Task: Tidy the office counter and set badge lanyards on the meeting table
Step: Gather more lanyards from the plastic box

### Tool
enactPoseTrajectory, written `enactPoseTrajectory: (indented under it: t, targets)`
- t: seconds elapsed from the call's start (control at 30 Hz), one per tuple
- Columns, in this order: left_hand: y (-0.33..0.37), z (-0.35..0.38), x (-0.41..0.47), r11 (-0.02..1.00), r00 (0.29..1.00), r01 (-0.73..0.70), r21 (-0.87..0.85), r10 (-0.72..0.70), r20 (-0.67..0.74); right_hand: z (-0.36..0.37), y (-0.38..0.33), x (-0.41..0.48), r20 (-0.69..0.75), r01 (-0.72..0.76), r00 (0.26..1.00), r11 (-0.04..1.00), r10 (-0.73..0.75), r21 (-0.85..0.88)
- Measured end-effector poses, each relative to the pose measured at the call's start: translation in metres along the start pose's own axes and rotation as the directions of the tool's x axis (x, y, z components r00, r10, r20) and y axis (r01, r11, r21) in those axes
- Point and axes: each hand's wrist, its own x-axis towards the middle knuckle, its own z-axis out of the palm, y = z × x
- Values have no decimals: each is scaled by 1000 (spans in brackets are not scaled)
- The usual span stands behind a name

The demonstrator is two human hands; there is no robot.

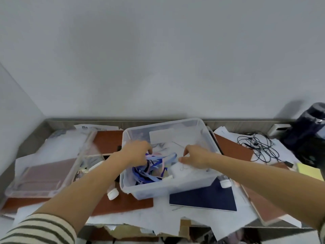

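Head view: a translucent plastic bin [168,188] sits on loose papers [158,219]. The left hand [137,152] curls its fingers round tangled blue and pink lanyards [149,172] in the bin's near-left part. The right hand [195,156] hovers beside them, fingers bent; I cannot tell whether it holds anything.

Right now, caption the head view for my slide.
Left hand grips tangled blue lanyards in a clear bin on a cluttered counter; right hand reaches in beside.

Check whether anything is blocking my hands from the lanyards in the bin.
Nothing visible does. The bin is open on top, your left hand already grips the tangled lanyards, and your right hand is just beside them.
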Motion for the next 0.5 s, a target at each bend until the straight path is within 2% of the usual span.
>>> enactPoseTrajectory:
  t: [0.1,0.17,0.23,0.3,0.33,0.4,0.43,0.47,0.5]
  targets:
    - [0,-2,4,976,996,-72,-205,58,-74,1,-5,-4,71,13,997,989,-3,-148]
    - [5,-2,6,959,988,-113,-259,81,-130,2,-6,-6,94,2,995,977,18,-212]
    - [16,0,10,947,987,-138,-290,108,-117,-2,-6,-10,57,4,998,976,8,-218]
    - [26,2,14,937,990,-142,-320,142,-25,-16,-7,-18,-102,51,992,984,-69,-170]
    - [31,4,17,932,989,-129,-339,146,23,-24,-6,-24,-239,80,965,987,-111,-136]
    - [39,12,22,912,984,-90,-401,144,109,-36,0,-36,-549,111,825,991,-137,-81]
    - [43,16,23,907,981,-73,-415,141,136,-40,5,-40,-648,109,754,993,-108,-39]
    - [47,20,25,910,977,-63,-410,141,161,-40,13,-43,-690,94,722,995,-51,25]
    - [51,23,26,917,973,-58,-395,140,182,-39,19,-45,-673,74,740,992,16,105]
